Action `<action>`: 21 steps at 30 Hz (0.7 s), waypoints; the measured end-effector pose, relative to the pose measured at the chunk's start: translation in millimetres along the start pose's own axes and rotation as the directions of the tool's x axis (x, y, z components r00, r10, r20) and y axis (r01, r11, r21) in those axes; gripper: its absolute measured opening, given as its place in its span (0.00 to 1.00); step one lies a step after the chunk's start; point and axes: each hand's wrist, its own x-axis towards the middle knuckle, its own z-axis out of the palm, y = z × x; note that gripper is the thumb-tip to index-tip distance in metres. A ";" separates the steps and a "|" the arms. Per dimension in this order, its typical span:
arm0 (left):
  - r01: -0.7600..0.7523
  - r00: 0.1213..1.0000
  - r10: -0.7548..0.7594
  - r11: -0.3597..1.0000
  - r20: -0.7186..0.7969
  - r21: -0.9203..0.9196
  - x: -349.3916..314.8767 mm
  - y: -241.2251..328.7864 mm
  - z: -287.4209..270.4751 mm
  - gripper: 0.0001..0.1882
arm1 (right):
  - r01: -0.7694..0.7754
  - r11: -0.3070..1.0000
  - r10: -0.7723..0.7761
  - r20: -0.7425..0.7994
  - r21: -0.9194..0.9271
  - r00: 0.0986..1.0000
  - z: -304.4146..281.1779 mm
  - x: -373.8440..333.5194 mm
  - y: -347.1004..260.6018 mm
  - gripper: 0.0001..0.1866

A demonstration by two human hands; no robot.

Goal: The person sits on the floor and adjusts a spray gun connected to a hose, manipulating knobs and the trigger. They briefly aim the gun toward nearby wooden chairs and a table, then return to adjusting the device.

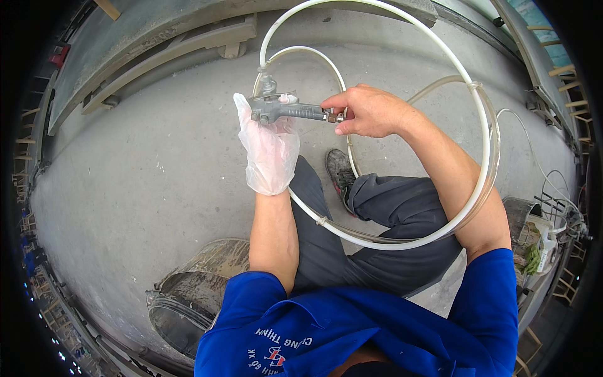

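Note:
My left hand (269, 151), in a thin clear plastic glove, is closed round a grey metal spray gun (295, 111) held level in front of me. My bare right hand (372, 112) pinches the metal fitting (336, 116) at the gun's right end between thumb and fingers. A white hose (487, 135) loops wide around my right forearm, with a second, clear hose (495, 154) tied alongside it. Part of the hose run passes behind the gun and my hands. The far side of the gun's grip is hidden by the glove.
A grey concrete floor (119, 182) lies below. One stained, crusted bucket (207, 270) is near my left elbow; another bucket (518, 213) with hoses and fittings stands at the right. Long metal beams (144, 56) run along the far left. My shoe (340, 173) is beneath the hoses.

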 end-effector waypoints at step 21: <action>0.003 0.999 0.003 0.988 0.038 -0.156 0.9 0.1 -2.4 0.26 | 0.024 0.998 -0.021 -0.059 0.050 0.998 -0.9 1.1 7.0 0.29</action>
